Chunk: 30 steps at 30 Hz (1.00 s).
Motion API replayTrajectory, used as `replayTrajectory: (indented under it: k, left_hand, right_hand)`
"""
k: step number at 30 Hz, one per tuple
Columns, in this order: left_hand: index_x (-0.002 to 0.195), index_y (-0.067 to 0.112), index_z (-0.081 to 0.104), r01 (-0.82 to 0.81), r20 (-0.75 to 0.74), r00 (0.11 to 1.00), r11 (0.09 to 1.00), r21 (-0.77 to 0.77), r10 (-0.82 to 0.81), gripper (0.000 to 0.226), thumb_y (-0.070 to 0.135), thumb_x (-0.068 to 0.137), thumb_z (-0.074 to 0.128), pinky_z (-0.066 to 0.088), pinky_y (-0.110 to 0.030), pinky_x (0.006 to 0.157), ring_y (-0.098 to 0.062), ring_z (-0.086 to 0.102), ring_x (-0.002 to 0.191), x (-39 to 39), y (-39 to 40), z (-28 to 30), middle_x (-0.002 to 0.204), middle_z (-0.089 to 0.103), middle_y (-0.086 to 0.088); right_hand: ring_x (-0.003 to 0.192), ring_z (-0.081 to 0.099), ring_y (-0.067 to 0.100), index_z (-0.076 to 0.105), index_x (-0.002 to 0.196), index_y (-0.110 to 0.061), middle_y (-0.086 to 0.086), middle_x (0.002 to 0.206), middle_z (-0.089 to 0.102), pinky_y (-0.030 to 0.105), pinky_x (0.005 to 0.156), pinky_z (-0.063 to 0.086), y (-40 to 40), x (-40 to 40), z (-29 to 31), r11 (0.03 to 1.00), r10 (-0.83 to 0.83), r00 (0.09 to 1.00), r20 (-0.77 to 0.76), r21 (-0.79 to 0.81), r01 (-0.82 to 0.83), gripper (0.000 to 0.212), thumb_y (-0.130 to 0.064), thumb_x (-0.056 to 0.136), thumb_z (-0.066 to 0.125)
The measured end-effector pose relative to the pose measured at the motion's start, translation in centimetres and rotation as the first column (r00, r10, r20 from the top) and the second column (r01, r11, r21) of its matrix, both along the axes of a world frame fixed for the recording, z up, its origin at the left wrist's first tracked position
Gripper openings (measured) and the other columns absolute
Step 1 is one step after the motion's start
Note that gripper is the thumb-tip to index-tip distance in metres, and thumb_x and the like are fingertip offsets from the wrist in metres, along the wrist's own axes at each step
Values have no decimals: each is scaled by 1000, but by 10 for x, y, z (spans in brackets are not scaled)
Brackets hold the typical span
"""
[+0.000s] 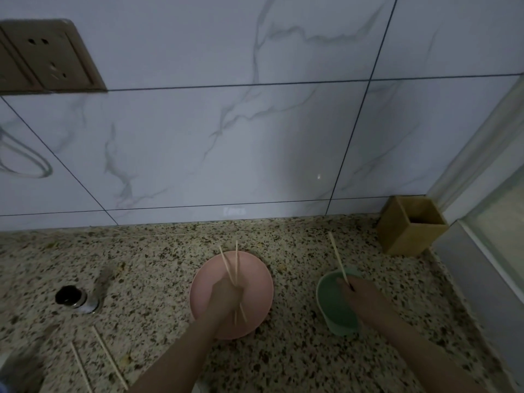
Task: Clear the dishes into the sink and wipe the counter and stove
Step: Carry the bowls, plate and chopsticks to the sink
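Honestly, left hand [226,296] pinches chopsticks [230,268] over the pink plate [255,282] mid-frame; right hand [365,300] grips one stick [337,260] plus the green bowl [330,304], so that loose stick could slip out.

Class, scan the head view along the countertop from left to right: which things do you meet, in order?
Loose chopsticks → metal cup → pink plate under the left hand → green bowl with the right hand → wooden holder.
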<state>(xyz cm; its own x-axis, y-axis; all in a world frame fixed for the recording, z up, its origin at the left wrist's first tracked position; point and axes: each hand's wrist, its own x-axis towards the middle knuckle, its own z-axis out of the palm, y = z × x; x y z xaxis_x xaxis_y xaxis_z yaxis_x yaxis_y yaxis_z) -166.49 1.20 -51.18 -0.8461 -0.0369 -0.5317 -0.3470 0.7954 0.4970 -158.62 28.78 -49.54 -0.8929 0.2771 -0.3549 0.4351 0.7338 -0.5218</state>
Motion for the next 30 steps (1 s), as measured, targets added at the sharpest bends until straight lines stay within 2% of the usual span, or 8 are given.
replayTrajectory:
  k: [3,6,10,13,16,21,26,30]
  left_hand:
    - [116,5,58,126,39,991,992,-1,-126,29,18,96,40,40,-28,73,-24,57,91,0,-7,5,114,62,-14]
    - [114,8,60,190,37,981,980,60,-192,27,15,95,42,39,-26,73,-18,51,88,-1,-19,14,104,60,-8]
    - [93,15,62,79,0,997,949,304,-83,13,13,94,48,44,-21,62,-13,56,72,1,-39,37,83,60,1]
    - [81,9,61,-166,102,986,796,582,131,19,11,96,49,52,-24,51,-12,62,48,10,-49,60,65,63,-7]
    - [77,6,57,-176,128,984,691,701,121,24,11,97,45,48,-26,48,-14,55,42,21,-59,78,55,59,-3]
    - [74,9,53,-213,187,977,541,813,103,29,13,100,39,28,-19,43,-9,34,42,40,-78,98,53,44,1]
    - [78,11,52,-159,153,987,523,837,54,28,18,101,37,23,-15,43,-4,29,42,57,-105,114,54,39,5]
    - [81,12,56,-119,133,991,598,793,21,28,17,101,37,22,-15,42,-3,29,41,62,-126,123,51,40,8]
  right_hand:
    - [52,40,11,48,65,-18,-2,58,43,24,53,30,-8,-7,9,994,3,998,-56,-105,-9,39,-35,99,39]
    - [52,39,10,44,65,-20,-3,58,41,22,52,28,-23,-15,23,987,18,994,-111,-155,-35,37,-32,100,39]
    - [54,40,14,48,65,-15,1,59,44,26,55,31,-50,-27,32,948,-10,988,-155,-316,-40,38,-25,100,39]
    - [50,42,12,60,74,-14,-1,57,47,21,49,33,-79,-35,39,887,-111,980,-163,-460,24,33,-24,99,41]
    - [51,41,7,68,82,-19,-7,58,46,18,45,31,-113,-42,56,865,-104,986,-131,-502,24,31,-29,98,43]
    - [36,19,8,55,108,11,-7,44,27,18,43,14,-167,-52,84,650,-89,996,11,-757,67,46,-33,93,54]
    - [33,16,5,51,77,-14,-9,45,24,16,39,10,-211,-57,108,445,-32,997,-65,-895,-44,25,-34,92,53]
    - [34,18,5,58,90,-9,-7,46,25,15,37,11,-230,-62,118,443,-22,998,-54,-896,-39,16,-25,90,60]
